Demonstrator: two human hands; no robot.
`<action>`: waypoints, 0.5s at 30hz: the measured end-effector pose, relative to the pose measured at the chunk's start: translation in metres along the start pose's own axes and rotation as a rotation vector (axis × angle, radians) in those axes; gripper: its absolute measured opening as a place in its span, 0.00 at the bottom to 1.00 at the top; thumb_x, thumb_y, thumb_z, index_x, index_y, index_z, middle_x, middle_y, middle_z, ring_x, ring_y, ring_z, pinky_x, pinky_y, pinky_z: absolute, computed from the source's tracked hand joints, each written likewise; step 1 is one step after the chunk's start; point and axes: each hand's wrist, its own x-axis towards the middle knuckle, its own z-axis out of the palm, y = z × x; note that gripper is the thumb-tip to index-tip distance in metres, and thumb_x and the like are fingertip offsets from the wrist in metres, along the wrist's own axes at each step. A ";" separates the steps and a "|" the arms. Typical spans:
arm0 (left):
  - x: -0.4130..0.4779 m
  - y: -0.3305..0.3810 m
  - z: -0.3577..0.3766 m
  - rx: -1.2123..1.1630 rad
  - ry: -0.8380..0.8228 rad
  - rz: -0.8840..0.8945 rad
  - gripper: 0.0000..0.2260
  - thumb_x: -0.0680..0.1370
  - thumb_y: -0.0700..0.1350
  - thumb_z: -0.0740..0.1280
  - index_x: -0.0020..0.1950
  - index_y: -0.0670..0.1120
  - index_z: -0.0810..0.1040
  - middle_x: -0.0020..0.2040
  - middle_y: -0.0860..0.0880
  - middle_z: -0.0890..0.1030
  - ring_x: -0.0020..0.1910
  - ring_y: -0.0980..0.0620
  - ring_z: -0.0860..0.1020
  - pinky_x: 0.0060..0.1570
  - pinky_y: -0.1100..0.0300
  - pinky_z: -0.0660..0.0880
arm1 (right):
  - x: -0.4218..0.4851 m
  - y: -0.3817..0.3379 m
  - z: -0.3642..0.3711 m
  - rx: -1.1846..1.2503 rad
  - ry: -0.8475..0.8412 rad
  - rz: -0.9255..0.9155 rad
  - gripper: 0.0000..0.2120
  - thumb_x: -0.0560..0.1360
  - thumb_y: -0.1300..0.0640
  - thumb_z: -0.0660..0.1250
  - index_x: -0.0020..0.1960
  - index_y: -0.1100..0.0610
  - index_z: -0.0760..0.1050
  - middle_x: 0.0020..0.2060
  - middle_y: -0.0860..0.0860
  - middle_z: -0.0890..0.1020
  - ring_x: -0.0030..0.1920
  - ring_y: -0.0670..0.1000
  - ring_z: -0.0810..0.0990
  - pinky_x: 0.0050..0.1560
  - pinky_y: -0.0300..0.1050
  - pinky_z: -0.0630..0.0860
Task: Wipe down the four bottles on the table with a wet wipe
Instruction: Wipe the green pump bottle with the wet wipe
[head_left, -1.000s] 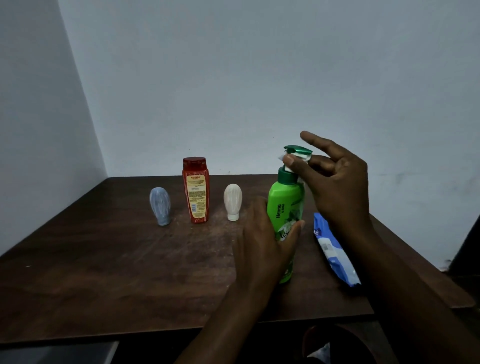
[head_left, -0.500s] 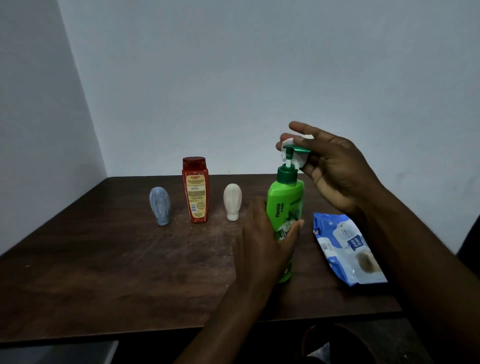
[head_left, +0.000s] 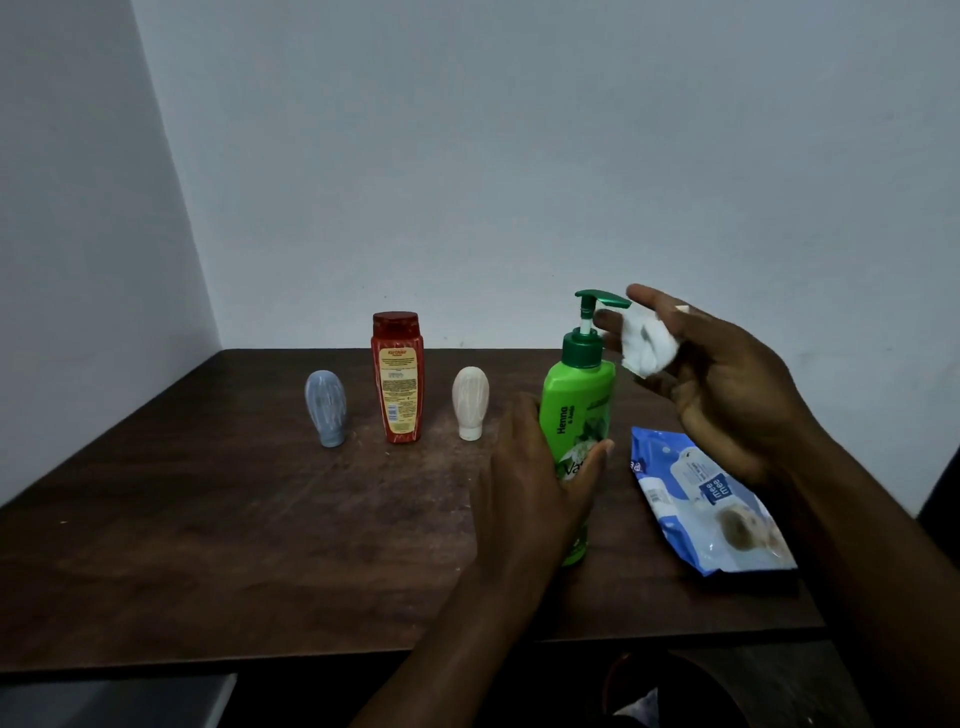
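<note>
On the table (head_left: 208, 519) stand a grey bottle (head_left: 325, 408), a red bottle (head_left: 397, 378) and a white bottle (head_left: 470, 402) in a row. Nearer, the left hand (head_left: 530, 488) wraps round the upright green bottle (head_left: 576, 400). The right hand (head_left: 727, 384) pinches a wadded wipe (head_left: 647, 345) just beside the pump head. The pack (head_left: 711, 509) lies flat beneath.

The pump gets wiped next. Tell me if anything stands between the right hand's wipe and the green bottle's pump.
Nothing visible does. The wet wipe in the right hand sits just right of the pump; only that hand's own fingertip is nearer the stem. The left hand grips the green bottle lower down, out of the way.
</note>
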 end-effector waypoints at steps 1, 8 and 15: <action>0.001 -0.001 0.000 -0.001 0.001 0.001 0.24 0.73 0.65 0.71 0.59 0.54 0.67 0.53 0.55 0.80 0.50 0.53 0.81 0.44 0.47 0.80 | -0.003 0.002 -0.002 -0.061 0.019 -0.015 0.17 0.84 0.54 0.56 0.70 0.56 0.74 0.59 0.55 0.85 0.59 0.53 0.81 0.62 0.50 0.74; 0.003 -0.001 0.003 0.006 0.011 -0.008 0.23 0.72 0.64 0.73 0.57 0.54 0.67 0.52 0.55 0.80 0.50 0.54 0.80 0.43 0.47 0.80 | -0.023 0.007 0.014 -0.148 0.210 -0.168 0.11 0.79 0.61 0.69 0.59 0.55 0.83 0.44 0.52 0.84 0.41 0.50 0.79 0.44 0.42 0.80; 0.002 -0.001 0.004 0.025 0.007 -0.001 0.24 0.71 0.67 0.70 0.56 0.54 0.67 0.51 0.54 0.80 0.49 0.54 0.80 0.42 0.48 0.80 | -0.030 0.009 0.041 -0.389 0.355 -0.579 0.19 0.68 0.58 0.81 0.58 0.55 0.83 0.51 0.53 0.83 0.53 0.48 0.84 0.51 0.41 0.82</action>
